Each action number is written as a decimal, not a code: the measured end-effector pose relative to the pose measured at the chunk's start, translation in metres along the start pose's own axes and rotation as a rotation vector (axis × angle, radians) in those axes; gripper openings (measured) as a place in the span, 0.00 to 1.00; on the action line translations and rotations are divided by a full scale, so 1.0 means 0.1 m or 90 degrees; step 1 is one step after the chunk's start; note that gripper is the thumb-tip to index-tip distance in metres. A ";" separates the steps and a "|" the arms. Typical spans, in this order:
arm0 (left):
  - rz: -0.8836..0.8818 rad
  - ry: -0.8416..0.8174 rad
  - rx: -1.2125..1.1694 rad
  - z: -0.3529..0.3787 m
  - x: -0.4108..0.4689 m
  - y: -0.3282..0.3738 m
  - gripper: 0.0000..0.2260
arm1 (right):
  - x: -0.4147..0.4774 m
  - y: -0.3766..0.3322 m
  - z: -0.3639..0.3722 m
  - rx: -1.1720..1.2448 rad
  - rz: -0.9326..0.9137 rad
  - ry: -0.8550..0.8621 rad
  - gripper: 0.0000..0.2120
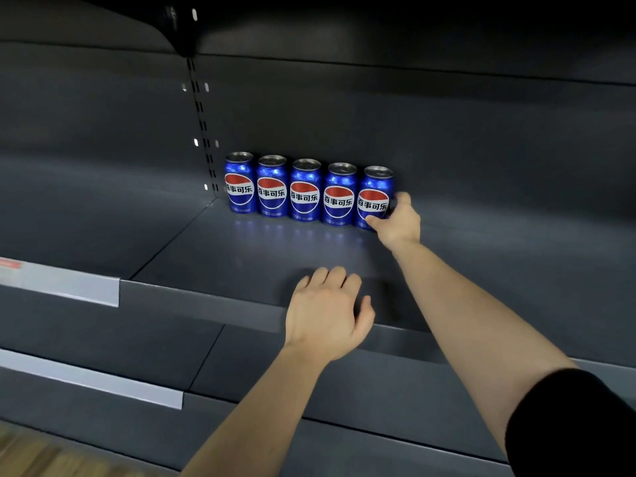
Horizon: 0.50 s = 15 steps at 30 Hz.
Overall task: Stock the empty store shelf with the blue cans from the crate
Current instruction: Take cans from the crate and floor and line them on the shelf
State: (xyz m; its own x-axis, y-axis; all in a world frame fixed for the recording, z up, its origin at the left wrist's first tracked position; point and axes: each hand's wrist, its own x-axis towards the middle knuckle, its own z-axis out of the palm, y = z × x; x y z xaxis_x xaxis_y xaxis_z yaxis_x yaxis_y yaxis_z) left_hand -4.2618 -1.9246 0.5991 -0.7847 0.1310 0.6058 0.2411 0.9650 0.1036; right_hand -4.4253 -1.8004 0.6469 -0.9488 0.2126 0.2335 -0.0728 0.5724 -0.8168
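Right, my right hand [395, 218] is wrapped around the fifth can [375, 201], thumb low on the front and fingers round its far side. The can stands at the end of the row farthest from the slotted upright [203, 132], at the back of the shelf [241, 256]. Four more blue cans [305, 191] stand in line from just beside that upright out to this one, labels forward, each nearly touching the next. My left hand [327, 315] is loose and holds nothing, poised over the shelf's front edge, well out from the upright; whether it touches the metal I can't tell. The crate is out of view, so I can't say how many cans are left to place. By my judgement this one is set down or nearly so. Risks now: if I pull away carelessly, the fingers behind could drag the can forward or twist its label round. A nudge towards the upright would knock it into its neighbour and ripple along the row. My forearm hangs over the shelf too, so a lazy withdrawal could clip the can.
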 end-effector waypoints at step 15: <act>0.025 -0.038 0.007 -0.06 0.01 0.00 0.16 | -0.65 0.05 -0.57 -0.057 0.002 0.004 0.09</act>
State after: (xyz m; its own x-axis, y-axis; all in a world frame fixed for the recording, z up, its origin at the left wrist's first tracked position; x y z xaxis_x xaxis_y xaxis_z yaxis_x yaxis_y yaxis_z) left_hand -4.2588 -1.9258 0.6042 -0.8081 0.1813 0.5605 0.2659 0.9613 0.0723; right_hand -4.3465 -1.7661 0.6572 -0.9473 0.2192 0.2337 -0.0410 0.6405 -0.7668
